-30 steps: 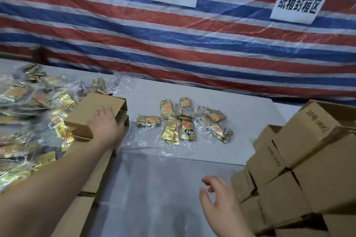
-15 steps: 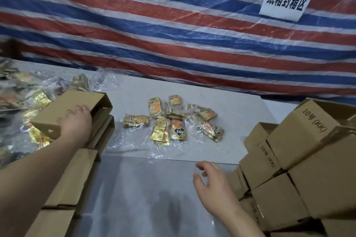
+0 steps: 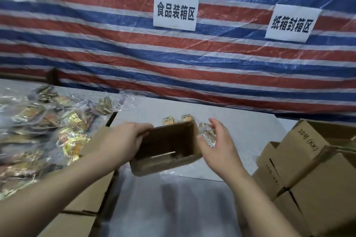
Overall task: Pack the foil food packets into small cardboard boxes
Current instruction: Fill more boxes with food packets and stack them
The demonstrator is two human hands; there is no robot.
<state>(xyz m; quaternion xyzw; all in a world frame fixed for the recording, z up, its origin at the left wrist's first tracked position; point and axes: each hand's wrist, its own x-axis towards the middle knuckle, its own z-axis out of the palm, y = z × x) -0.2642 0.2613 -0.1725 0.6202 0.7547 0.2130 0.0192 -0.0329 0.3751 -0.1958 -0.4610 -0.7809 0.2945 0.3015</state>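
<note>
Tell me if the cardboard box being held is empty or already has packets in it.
Empty. The cardboard box held by the left hand faces the camera, and its bare brown inside shows no packets.

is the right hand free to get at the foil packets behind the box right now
Probably yes. The right hand is open, beside the cardboard box that the left hand holds, and the foil packets lie just beyond its fingers on the table. The box hides some of them.

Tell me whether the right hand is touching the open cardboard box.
Touching. The head view shows the right hand's thumb against the right wall of the open cardboard box.
</note>
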